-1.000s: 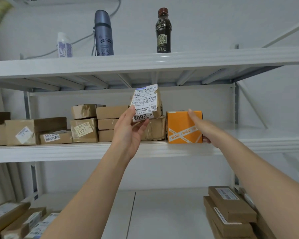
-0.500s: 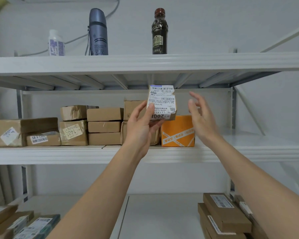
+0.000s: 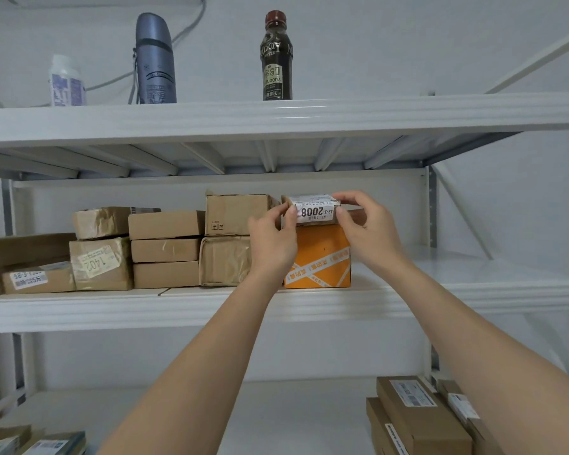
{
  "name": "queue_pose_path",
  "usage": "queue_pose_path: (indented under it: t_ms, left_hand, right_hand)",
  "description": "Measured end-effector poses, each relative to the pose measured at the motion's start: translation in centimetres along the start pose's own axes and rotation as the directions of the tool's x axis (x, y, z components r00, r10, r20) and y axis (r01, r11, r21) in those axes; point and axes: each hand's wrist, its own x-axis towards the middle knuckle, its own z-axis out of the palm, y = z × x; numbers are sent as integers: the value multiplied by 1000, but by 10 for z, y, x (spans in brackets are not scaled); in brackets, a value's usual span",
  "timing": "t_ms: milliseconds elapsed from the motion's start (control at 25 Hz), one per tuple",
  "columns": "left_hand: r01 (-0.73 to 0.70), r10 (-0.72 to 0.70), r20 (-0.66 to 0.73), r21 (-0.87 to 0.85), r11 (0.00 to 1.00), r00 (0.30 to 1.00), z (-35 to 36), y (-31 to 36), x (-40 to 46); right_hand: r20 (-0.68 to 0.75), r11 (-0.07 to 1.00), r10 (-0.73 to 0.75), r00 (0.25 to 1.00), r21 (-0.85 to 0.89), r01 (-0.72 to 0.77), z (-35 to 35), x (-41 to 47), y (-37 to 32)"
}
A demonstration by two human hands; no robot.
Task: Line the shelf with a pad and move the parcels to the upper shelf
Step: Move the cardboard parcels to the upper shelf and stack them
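Both hands hold a small labelled parcel [image 3: 314,210] on top of the orange box [image 3: 319,257], which stands on the middle shelf [image 3: 440,300]. The left hand [image 3: 271,239] pinches the parcel's left end between curled fingers [image 3: 289,213] and thumb; the right hand [image 3: 365,228] pinches its right end the same way. Left of the orange box, brown parcels [image 3: 165,249] are stacked along that shelf. Below it to the right lie flat cartons [image 3: 414,418].

Small parcel [image 3: 314,211] sits atop box [image 3: 319,257], right of stacked parcels [image 3: 165,249] on shelf [image 3: 473,290].
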Motion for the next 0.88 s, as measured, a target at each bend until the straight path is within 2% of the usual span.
queue_pose_path:
  t_ms: [80, 240, 440, 640, 880]
  left_hand:
    - [2, -2, 0, 29, 1000, 1000, 4, -1, 0]
    - [-23, 24, 17, -41, 999, 1000, 9, -1, -3]
    - [-57, 64, -39, 164, 985, 997, 11, -3, 0]
    - [-27, 43, -75, 208, 978, 996, 9, -15, 10]
    - [-100, 139, -141, 254, 962, 980, 11, -25, 5]
  right_hand:
    - [17, 1000, 16, 1000, 10, -16, -1, 0, 7]
    - [13, 999, 5, 1000, 47, -5, 3, -2, 14]
    - [33, 982, 94, 995, 158, -98, 13, -5, 24]
    - [51, 971, 82, 995, 221, -92, 25, -18, 41]
    - [36, 993, -3, 999, 118, -2, 31, -26, 50]
